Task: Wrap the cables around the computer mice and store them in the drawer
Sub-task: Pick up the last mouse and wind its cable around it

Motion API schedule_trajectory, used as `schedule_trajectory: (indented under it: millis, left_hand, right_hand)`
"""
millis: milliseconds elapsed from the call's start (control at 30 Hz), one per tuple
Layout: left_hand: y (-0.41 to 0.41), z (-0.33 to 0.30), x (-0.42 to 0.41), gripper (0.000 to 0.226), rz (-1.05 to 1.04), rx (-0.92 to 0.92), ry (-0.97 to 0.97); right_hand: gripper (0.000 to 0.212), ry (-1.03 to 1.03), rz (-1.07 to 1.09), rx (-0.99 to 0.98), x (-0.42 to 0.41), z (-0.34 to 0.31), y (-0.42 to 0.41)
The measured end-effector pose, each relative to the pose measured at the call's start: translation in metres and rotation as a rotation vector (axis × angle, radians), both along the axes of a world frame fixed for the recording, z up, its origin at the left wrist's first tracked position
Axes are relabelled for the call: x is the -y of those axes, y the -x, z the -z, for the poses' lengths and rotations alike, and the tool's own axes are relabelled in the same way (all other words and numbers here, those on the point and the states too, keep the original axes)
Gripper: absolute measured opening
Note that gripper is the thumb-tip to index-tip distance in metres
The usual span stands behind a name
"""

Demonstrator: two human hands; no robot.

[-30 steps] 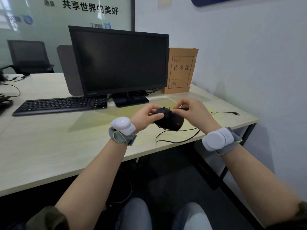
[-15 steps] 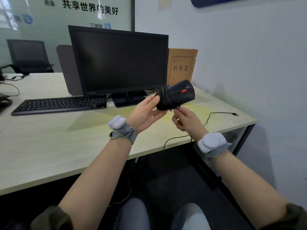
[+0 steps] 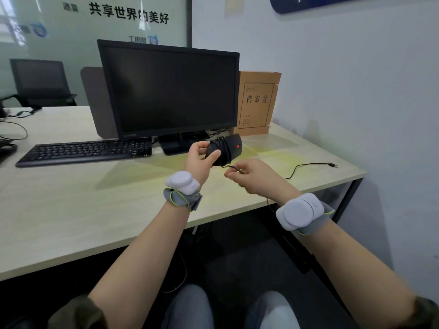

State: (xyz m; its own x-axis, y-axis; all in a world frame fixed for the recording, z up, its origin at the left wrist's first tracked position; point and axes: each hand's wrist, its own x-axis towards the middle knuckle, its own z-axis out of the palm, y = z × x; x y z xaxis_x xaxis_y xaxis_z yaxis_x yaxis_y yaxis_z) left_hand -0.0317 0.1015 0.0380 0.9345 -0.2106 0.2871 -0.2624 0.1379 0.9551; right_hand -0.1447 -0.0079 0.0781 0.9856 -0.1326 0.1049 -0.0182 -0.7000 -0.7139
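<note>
Several loops already ring the black plastic mouse (image 3: pixel 224 150) gripped in the left hand (image 3: pixel 199 159), yet the thin black cable (image 3: pixel 306 166) pinched by the right hand (image 3: pixel 255 178) trails toward the pale wooden desk's (image 3: pixel 95 210) right edge, where its plug could snag and loosen them.

A black monitor (image 3: pixel 169 91) stands dark on a pale wood-grain desk (image 3: pixel 71 210), with a black keyboard (image 3: pixel 85 151) lying in front of its left half. Just right of the monitor, a brown cardboard file box (image 3: pixel 259 103) stands upright against the white wall (image 3: pixel 344 91), printed with Chinese characters. Behind the monitor rises a grey divider panel (image 3: pixel 95 100). Farther left, a black office chair (image 3: pixel 40 83) sits before a frosted glass partition (image 3: pixel 95 24) bearing dark lettering.
</note>
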Motion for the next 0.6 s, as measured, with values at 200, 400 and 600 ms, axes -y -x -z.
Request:
schedule_trajectory:
  millis: [200, 400, 600]
  left_hand:
    - [0.012, -0.006, -0.003, 0.033, 0.183, 0.222, -0.432]
    - [0.024, -0.009, -0.010, 0.036, 0.547, 0.053, -0.327]
    - [0.034, -0.011, -0.012, 0.031, 0.870, -0.192, 0.027]
  right_hand:
    - [0.018, 0.305, 0.114, 0.222, 0.017, -0.016, 0.002]
    - [0.011, -0.022, 0.104, 0.364, 0.047, -0.021, 0.003]
    - [0.012, -0.374, -0.018, 0.205, 0.061, -0.014, 0.001]
